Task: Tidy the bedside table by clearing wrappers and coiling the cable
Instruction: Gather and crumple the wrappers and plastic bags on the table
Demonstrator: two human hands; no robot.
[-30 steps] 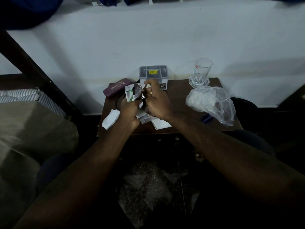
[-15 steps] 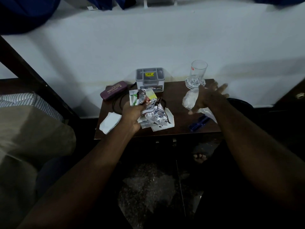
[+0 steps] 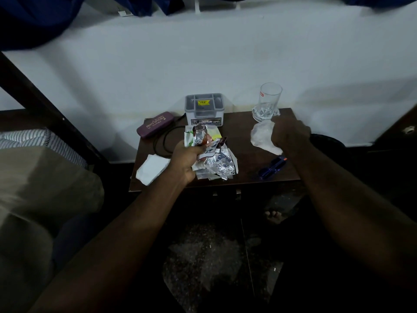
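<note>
His left grip [image 3: 187, 158] is bunched around a fistful of foil wrappers [image 3: 203, 141], and his right grip [image 3: 290, 135] is closed on the clear plastic bag [image 3: 262, 137] across the surface [image 3: 246, 132]. The bag lies to the wrappers' right, the two apart. The black cable [image 3: 163, 141] loops loose behind the left hand, the nearer one.

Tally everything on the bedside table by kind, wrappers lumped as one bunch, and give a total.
Wrapper bunch: 1
Plastic bag: 1
Glass: 1
Grey box: 1
Glasses case: 1
Black cable: 1
White paper: 1
Blue object: 1
Total: 8
</note>
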